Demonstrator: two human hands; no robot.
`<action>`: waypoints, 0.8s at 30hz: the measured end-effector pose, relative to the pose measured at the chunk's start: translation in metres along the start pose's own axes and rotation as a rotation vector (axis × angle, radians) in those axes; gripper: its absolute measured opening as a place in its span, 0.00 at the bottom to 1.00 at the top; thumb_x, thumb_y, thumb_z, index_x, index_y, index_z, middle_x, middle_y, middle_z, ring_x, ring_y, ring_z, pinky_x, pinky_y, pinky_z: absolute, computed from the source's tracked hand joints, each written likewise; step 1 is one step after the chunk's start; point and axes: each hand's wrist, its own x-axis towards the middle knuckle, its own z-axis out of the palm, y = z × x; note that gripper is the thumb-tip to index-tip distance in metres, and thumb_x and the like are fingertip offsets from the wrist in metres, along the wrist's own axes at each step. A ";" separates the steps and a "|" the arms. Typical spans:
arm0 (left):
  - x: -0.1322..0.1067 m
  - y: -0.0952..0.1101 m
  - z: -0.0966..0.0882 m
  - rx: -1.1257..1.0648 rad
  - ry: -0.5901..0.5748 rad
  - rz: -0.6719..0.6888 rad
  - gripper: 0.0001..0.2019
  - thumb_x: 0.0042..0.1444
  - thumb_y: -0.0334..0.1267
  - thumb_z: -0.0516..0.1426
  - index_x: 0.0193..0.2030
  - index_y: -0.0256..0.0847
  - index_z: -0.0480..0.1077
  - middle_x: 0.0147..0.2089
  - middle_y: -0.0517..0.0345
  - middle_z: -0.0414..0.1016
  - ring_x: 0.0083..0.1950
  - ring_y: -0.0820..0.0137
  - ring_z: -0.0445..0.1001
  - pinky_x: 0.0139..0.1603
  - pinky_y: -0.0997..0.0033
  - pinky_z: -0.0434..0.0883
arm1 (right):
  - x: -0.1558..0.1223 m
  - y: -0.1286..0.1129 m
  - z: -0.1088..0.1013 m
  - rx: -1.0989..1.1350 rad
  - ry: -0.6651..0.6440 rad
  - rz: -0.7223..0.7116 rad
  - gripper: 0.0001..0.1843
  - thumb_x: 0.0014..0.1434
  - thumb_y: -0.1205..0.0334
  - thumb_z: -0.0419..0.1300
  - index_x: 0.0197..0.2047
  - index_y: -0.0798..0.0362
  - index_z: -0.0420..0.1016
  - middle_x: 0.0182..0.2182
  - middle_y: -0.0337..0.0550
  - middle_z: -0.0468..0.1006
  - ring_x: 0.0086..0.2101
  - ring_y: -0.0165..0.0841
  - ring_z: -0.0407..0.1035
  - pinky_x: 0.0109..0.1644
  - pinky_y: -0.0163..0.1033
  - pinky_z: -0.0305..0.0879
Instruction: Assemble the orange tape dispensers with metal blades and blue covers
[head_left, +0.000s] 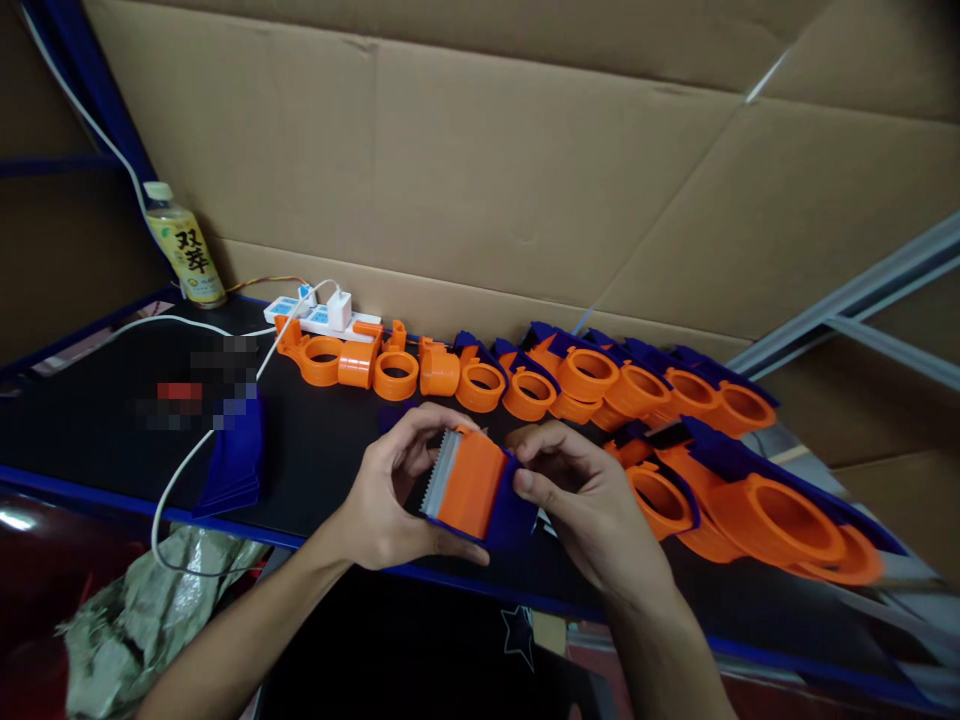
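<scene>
Between my two hands, above the front of the dark shelf, is an orange tape dispenser (472, 485) with a grey toothed cutting blade (444, 472) along its left edge. My left hand (401, 490) curls round the blade end, fingers behind and thumb along the near side. At the other end my right hand (581, 490) pinches a blue flap (514, 505) joined to the dispenser. The underside of the dispenser and some fingertips are hidden.
Several orange dispensers (395, 376) line the back, many with blue flaps; larger ones (795, 520) stand at right. Blue sheets (234, 455) lie left. A white power strip (319, 318), trailing cable and yellow-labelled bottle (186, 245) are behind. A cardboard wall (480, 160) closes the back.
</scene>
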 end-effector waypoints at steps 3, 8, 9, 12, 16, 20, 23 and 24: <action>0.000 0.005 -0.003 0.015 -0.028 -0.018 0.41 0.30 0.30 0.77 0.55 0.46 0.72 0.52 0.51 0.75 0.55 0.53 0.76 0.60 0.51 0.73 | -0.001 -0.002 0.001 0.001 -0.012 0.003 0.14 0.49 0.55 0.75 0.32 0.50 0.76 0.32 0.38 0.75 0.33 0.30 0.69 0.36 0.33 0.68; 0.002 0.010 -0.002 0.033 -0.001 -0.076 0.38 0.31 0.28 0.77 0.53 0.46 0.73 0.52 0.51 0.77 0.55 0.53 0.77 0.59 0.54 0.74 | 0.004 -0.002 0.002 -0.041 -0.066 0.005 0.15 0.51 0.53 0.74 0.34 0.50 0.76 0.31 0.39 0.74 0.31 0.29 0.68 0.33 0.33 0.68; 0.003 0.009 0.000 0.026 0.032 -0.084 0.38 0.31 0.28 0.77 0.53 0.46 0.73 0.53 0.51 0.77 0.56 0.53 0.77 0.58 0.55 0.74 | 0.005 -0.001 0.002 -0.073 -0.055 -0.012 0.14 0.53 0.52 0.73 0.36 0.50 0.76 0.31 0.39 0.74 0.31 0.30 0.69 0.33 0.33 0.68; 0.006 0.002 0.007 -0.009 0.206 -0.122 0.36 0.35 0.31 0.76 0.53 0.46 0.71 0.53 0.51 0.78 0.56 0.56 0.77 0.56 0.59 0.74 | 0.006 0.000 0.006 -0.329 0.077 -0.182 0.10 0.62 0.52 0.65 0.43 0.47 0.79 0.37 0.42 0.77 0.38 0.35 0.72 0.44 0.40 0.72; 0.011 -0.010 0.009 -0.106 0.483 -0.175 0.31 0.42 0.34 0.74 0.51 0.48 0.67 0.44 0.61 0.78 0.43 0.68 0.79 0.51 0.67 0.74 | -0.008 0.002 0.016 -0.830 0.110 -0.502 0.28 0.63 0.50 0.63 0.66 0.43 0.70 0.58 0.51 0.71 0.58 0.47 0.66 0.63 0.56 0.64; 0.013 -0.014 0.006 -0.191 0.632 -0.245 0.28 0.46 0.36 0.73 0.51 0.48 0.66 0.40 0.66 0.76 0.42 0.73 0.78 0.52 0.69 0.73 | -0.022 0.011 0.022 -1.186 -0.010 -0.596 0.47 0.60 0.53 0.68 0.76 0.47 0.52 0.65 0.57 0.64 0.61 0.52 0.62 0.63 0.61 0.64; 0.016 -0.016 0.005 -0.214 0.628 -0.246 0.28 0.48 0.38 0.72 0.53 0.47 0.67 0.50 0.60 0.76 0.53 0.69 0.77 0.60 0.63 0.70 | -0.012 0.013 0.012 -1.214 0.002 -0.632 0.42 0.63 0.61 0.64 0.76 0.46 0.52 0.63 0.54 0.67 0.60 0.47 0.63 0.64 0.57 0.65; 0.016 -0.016 0.005 -0.222 0.621 -0.236 0.27 0.49 0.39 0.72 0.54 0.46 0.67 0.55 0.57 0.75 0.58 0.67 0.75 0.63 0.60 0.69 | -0.003 0.012 0.005 -1.201 0.030 -0.635 0.41 0.63 0.60 0.63 0.75 0.47 0.53 0.63 0.53 0.68 0.60 0.47 0.63 0.64 0.57 0.64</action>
